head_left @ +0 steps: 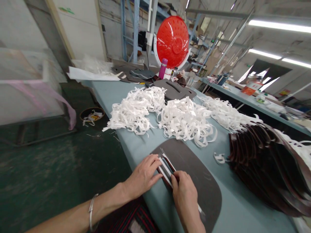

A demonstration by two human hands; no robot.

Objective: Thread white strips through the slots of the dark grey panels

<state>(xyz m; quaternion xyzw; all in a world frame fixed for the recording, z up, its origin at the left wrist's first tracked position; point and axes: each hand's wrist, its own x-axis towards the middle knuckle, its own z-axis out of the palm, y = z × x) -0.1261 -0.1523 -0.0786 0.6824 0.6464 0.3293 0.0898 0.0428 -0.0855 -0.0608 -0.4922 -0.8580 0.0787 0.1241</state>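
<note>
A dark grey panel (201,181) with rounded corners lies flat on the table in front of me. A long narrow slot is cut in it, with a white strip (165,173) along its near side. The fingers of my left hand (143,174) rest stretched out over the upper end of this strip, thumb apart. Lower down, my right hand (186,192) is curled with thumb and forefinger pinching at the strip; its other fingers are partly hidden. More white strip shows below the right hand.
Loose piles of white strips (187,119) cover the table (131,145) beyond the panel. A stack of dark brown pieces (264,168) stands at the right. Further back are more grey panels (173,89), a purple bottle (162,68) and a red round fan (172,42). A bin (92,114) sits on the floor.
</note>
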